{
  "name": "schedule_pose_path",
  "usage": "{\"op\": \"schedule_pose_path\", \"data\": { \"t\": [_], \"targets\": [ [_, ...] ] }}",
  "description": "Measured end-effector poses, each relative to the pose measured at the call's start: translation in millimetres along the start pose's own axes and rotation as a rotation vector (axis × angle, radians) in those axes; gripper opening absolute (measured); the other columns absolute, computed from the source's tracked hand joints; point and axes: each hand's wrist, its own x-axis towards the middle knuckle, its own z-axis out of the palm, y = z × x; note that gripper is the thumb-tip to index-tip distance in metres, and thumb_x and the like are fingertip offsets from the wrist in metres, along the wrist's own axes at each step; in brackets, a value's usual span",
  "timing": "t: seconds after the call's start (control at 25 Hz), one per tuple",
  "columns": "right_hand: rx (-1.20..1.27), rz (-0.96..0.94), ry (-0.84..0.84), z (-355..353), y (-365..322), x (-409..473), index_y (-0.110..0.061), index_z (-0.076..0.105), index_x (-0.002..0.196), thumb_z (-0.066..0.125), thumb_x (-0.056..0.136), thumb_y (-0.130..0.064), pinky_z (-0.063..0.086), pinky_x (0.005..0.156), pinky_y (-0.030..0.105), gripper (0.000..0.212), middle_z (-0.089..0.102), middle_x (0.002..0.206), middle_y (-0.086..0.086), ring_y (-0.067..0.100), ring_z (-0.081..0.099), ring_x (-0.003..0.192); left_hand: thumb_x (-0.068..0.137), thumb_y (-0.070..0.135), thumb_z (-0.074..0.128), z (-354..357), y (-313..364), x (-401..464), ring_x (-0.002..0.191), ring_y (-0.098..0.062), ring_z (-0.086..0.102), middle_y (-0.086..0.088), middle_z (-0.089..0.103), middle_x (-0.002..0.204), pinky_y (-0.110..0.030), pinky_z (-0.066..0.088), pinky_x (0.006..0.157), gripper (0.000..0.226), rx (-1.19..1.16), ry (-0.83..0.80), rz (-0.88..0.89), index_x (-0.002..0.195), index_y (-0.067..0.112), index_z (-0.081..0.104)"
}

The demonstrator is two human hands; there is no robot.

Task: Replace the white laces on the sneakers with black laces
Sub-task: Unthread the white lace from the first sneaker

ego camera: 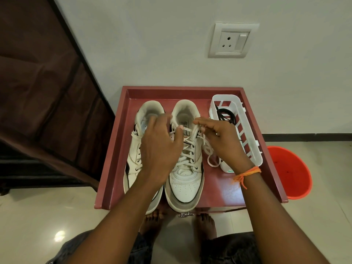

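Note:
Two white sneakers stand side by side on a red tray table [224,187], toes toward me. The right sneaker [185,180] is laced with a white lace [187,155]. My left hand [162,145] pinches that lace near the top eyelets and hides much of the left sneaker [133,168]. My right hand [222,140] pinches the lace's other side at the tongue, and a loose loop of it hangs beside the shoe onto the tray. Black laces [225,116] lie coiled in a white plastic basket [253,149] at the tray's right.
An orange bucket [289,172] stands on the floor right of the tray. A dark brown fabric cabinet [43,101] rises at the left. A wall socket [233,40] sits above the tray. My bare feet show below the tray's front edge.

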Motion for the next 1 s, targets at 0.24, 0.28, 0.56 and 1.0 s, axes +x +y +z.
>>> {"op": "schedule_pose_path", "data": {
  "t": [0.24, 0.28, 0.56, 1.0],
  "targets": [
    [-0.271, 0.152, 0.152, 20.5, -12.2, -32.8, -0.015, 0.063, 0.068, 0.069, 0.084, -0.049, 0.039, 0.055, 0.03, 0.038, 0.047, 0.057, -0.007, 0.015, 0.047, 0.06, 0.073, 0.018, 0.081, 17.4, -12.2, 9.8, 0.106, -0.027, 0.037, -0.003, 0.054, 0.119, -0.037, 0.021, 0.076, 0.028, 0.545, -0.07, 0.407, 0.098, 0.028, 0.073],
    [-0.308, 0.181, 0.152, 26.2, -10.8, -37.3, -0.014, 0.059, 0.06, 0.064, 0.084, -0.057, 0.036, 0.05, 0.033, 0.05, 0.046, 0.051, -0.004, 0.015, 0.044, 0.052, 0.072, 0.018, 0.08, 18.9, -13.1, 10.5, 0.108, -0.025, 0.032, 0.0, 0.056, 0.118, -0.036, 0.013, 0.076, 0.021, 0.541, -0.091, 0.415, 0.089, 0.029, 0.074],
    [-0.698, 0.325, 0.058, 38.7, -44.1, -38.9, -0.015, 0.059, 0.072, 0.038, 0.097, -0.058, 0.035, 0.056, 0.031, 0.054, 0.06, 0.074, 0.009, 0.029, 0.06, 0.071, 0.094, 0.02, 0.057, 6.8, -9.5, 11.3, 0.115, -0.017, 0.044, 0.011, 0.06, 0.109, -0.032, 0.017, 0.085, 0.014, 0.335, 0.05, 0.127, 0.093, 0.028, 0.068],
    [-0.702, 0.22, 0.121, 46.9, -46.7, -42.9, -0.016, 0.05, 0.113, 0.043, 0.1, -0.045, 0.04, 0.063, 0.036, 0.033, 0.067, 0.095, 0.011, 0.034, 0.063, 0.085, 0.098, 0.017, 0.051, -10.4, -8.1, 21.7, 0.108, -0.017, 0.053, 0.007, 0.052, 0.108, -0.034, 0.031, 0.095, 0.012, 0.008, 0.266, -0.128, 0.094, 0.021, 0.062]
  ]
}}
